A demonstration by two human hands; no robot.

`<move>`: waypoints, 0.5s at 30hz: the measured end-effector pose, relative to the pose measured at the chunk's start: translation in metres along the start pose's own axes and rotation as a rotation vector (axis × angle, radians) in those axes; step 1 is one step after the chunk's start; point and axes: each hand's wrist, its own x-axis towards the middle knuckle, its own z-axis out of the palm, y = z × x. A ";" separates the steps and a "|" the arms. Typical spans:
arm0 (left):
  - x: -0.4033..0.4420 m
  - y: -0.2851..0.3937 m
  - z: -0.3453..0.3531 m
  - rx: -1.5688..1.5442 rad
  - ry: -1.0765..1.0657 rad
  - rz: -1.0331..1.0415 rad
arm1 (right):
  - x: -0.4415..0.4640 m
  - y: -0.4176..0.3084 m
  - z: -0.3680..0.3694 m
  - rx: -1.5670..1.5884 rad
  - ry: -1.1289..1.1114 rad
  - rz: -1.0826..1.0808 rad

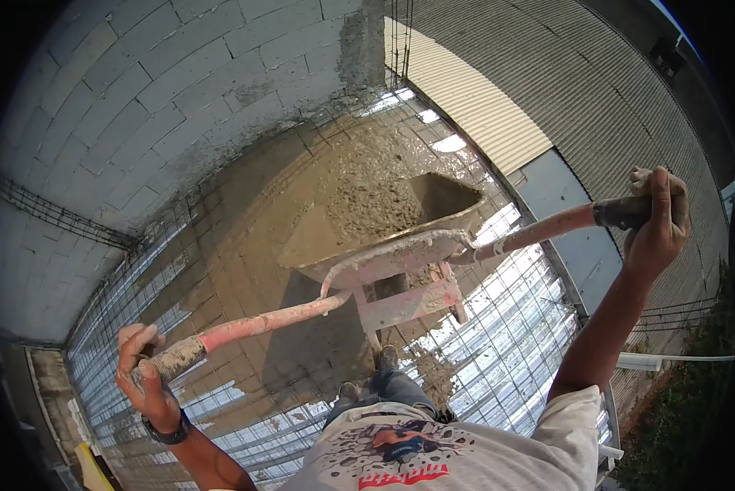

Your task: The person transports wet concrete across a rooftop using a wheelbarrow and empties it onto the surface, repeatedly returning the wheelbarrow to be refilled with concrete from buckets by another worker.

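Observation:
A wheelbarrow (400,254) with a red, mortar-crusted frame stands tilted forward in front of my body. Wet concrete (367,188) lies in its tray and spreads beyond the front edge onto the floor. My left hand (146,372) is wrapped round the dirty grip of the left handle (253,322). On the other side, my right hand (662,217) holds the dark grip at the end of the right handle (547,227), raised higher than the left one.
A block wall (179,82) rises at the left and back. Steel mesh over shiny metal sheets (506,344) covers the floor. Beyond the right edge are corrugated roofs (564,65). Rebar (65,214) sticks out from the wall.

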 end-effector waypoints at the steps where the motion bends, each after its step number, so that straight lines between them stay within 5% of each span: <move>1: 0.005 -0.003 0.017 -0.178 0.049 0.059 | 0.011 0.013 0.005 0.188 -0.016 -0.030; 7: 0.067 -0.029 0.047 -0.746 0.118 0.000 | 0.045 0.042 0.039 0.408 -0.040 0.014; 10: 0.116 -0.024 0.074 -0.841 0.248 -0.074 | 0.083 0.055 0.076 0.313 -0.022 0.040; 13: 0.127 0.028 0.131 -0.757 0.060 0.141 | 0.139 0.104 0.073 0.333 0.038 0.142; 15: 0.153 0.016 0.136 -0.804 0.180 0.030 | 0.147 0.113 0.073 0.321 0.087 0.172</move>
